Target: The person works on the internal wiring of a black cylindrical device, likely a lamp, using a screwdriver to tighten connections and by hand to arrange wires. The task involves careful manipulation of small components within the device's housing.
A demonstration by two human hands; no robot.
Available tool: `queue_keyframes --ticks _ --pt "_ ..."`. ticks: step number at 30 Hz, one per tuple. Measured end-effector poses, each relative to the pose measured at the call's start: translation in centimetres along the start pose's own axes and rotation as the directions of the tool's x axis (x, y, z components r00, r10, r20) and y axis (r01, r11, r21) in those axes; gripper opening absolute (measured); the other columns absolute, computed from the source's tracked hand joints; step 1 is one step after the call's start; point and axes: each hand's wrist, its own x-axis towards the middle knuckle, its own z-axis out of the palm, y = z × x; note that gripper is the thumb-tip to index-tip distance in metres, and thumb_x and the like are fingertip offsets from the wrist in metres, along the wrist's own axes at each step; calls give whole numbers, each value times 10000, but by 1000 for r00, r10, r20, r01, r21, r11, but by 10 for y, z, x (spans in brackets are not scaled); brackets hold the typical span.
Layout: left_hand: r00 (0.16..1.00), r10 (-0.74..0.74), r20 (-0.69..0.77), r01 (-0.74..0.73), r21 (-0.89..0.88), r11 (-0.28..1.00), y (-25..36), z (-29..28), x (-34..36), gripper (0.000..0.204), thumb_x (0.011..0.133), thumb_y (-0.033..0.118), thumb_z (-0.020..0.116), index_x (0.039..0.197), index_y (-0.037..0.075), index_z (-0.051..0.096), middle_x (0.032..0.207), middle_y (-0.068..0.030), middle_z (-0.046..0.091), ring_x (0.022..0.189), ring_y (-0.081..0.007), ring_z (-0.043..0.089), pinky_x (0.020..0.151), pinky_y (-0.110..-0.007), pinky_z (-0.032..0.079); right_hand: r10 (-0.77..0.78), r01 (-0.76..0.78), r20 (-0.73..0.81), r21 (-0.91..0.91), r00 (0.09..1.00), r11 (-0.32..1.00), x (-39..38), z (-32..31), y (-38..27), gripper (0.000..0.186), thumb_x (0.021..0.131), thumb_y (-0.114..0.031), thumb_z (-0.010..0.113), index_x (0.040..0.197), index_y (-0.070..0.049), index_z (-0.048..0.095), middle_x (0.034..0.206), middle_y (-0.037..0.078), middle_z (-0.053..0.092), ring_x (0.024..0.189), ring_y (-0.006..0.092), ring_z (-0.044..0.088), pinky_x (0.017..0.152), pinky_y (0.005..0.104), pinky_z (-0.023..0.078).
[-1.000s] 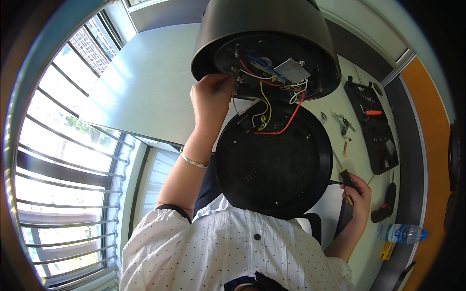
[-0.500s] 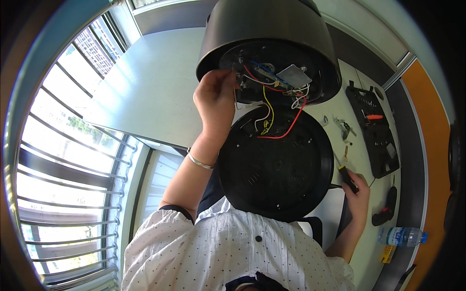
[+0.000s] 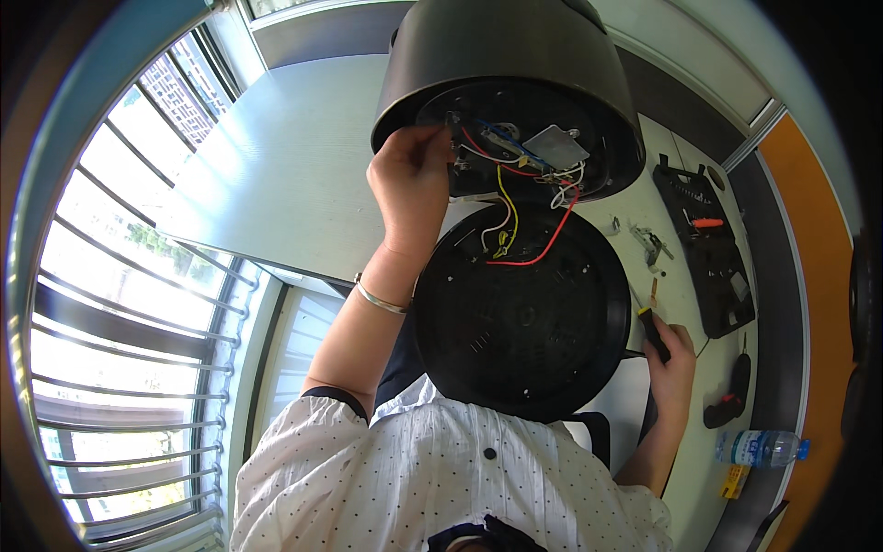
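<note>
A dark round appliance body (image 3: 506,55) lies on its side on the table, its open underside facing me. Red, blue, white and yellow wires and a grey metal plate (image 3: 557,145) show inside. Some wires run down to the black round base cover (image 3: 524,322), which rests tilted against my front. My left hand (image 3: 409,184) reaches to the left part of the open underside, thumb and fingers pinched together; what they hold is hidden. On the right, my right hand (image 3: 672,359) is closed round the black and yellow handle of a screwdriver (image 3: 654,336), its shaft pointing away from me.
Small metal parts (image 3: 651,244) lie on the table right of the appliance. Beyond them is an open black tool case (image 3: 708,248) with an orange-handled tool. A black and red power tool (image 3: 731,396) and a water bottle (image 3: 762,449) are nearer, at right. A barred window (image 3: 129,322) fills the left.
My left hand has shifted slightly, its fingertips still inside the underside. My right hand, with the screwdriver, has moved a little to the left.
</note>
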Motion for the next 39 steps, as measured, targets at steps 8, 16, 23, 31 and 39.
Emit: queue_keyframes --ticks 8,16,23,31,39 --pt "995 100 5 -100 68 993 -4 -1 2 54 758 10 631 794 -30 641 605 -65 615 551 -83 561 540 -213 436 -57 57 -12 5 998 998 6 7 -4 404 720 34 608 1110 -70 589 960 110 532 885 268 533 769 311 436" --pt "989 137 47 -142 130 981 -5 -3 6 53 752 27 649 781 -17 653 597 -77 626 545 -93 584 533 -215 444 -137 135 -54 -38 989 990 10 14 3 362 760 5 598 1105 -105 603 962 103 519 903 259 519 762 318 452" --pt "990 90 109 -105 141 984 -2 -8 11 82 761 47 657 810 -19 662 616 -78 643 548 -85 588 535 -210 451 -107 106 -53 -36 993 994 13 16 4 393 751 19 590 1128 -93 588 977 114 531 916 268 526 803 315 431" --pt "991 41 125 -56 118 991 -3 -9 10 100 761 51 659 828 -23 662 622 -77 644 573 -91 599 545 -212 457 -80 80 -58 2 995 997 14 18 6 382 774 -2 578 1143 -103 587 989 121 545 917 271 538 807 316 435" --pt "986 120 117 -145 234 961 0 -8 7 101 761 64 648 827 -12 661 630 -106 639 563 -130 611 551 -235 458 -111 108 -112 -29 987 994 14 14 3 333 779 -30 597 1109 -78 599 989 110 556 916 269 534 796 321 442"
